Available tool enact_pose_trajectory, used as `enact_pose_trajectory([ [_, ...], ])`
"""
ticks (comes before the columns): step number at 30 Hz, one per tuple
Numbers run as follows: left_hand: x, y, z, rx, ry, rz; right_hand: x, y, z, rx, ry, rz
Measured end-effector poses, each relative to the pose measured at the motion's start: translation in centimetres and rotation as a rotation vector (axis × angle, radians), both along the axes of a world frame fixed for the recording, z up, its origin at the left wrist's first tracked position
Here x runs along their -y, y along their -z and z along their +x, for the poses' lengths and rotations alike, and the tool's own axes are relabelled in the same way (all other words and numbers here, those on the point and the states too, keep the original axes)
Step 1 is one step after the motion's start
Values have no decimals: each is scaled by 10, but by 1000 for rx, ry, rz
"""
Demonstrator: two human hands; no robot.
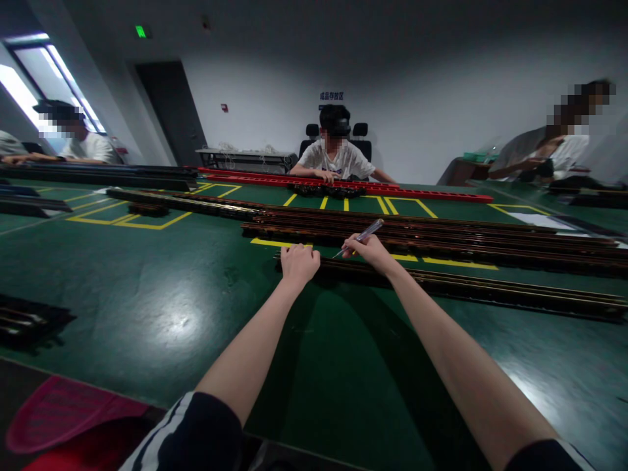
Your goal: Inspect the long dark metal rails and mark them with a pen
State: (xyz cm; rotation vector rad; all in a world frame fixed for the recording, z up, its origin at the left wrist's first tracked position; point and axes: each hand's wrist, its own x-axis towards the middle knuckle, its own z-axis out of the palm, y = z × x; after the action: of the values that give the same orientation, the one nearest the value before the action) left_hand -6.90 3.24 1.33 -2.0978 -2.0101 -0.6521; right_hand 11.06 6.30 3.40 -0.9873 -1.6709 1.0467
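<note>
My left hand (300,263) is closed over the left end of a long dark metal rail (490,292) that lies across the green table. Its fingertips are partly hidden behind the hand. My right hand (370,252) grips a slim screwdriver (371,229) with a clear, purplish handle. The handle sticks up to the right, and the thin shaft slants down to the left near the rail, just right of my left hand. Whether the tip touches the rail I cannot tell. Beyond both hands lies a bundle of similar dark rails (441,241).
Red slotted rails (432,194) lie at the far edge, before a seated person (336,157). More dark rails (122,176) lie at back left, and a short bundle (32,320) at near left. Yellow tape marks the green table (161,281). A pink basket (63,412) is below its edge.
</note>
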Motion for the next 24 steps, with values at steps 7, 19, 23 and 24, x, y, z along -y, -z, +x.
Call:
enact_pose_trajectory([
  [7, -1, 4, -3, 0, 8, 40, 1, 0, 1, -24, -12, -13],
  [19, -1, 6, -2, -16, 0, 66, -8, 9, 3, -66, 74, -36],
  [23, -3, 8, -3, -7, 21, 82, -10, 10, 5, -111, 113, -62],
  [24, -3, 8, -3, -7, 23, 82, -10, 10, 5, -119, 119, -64],
])
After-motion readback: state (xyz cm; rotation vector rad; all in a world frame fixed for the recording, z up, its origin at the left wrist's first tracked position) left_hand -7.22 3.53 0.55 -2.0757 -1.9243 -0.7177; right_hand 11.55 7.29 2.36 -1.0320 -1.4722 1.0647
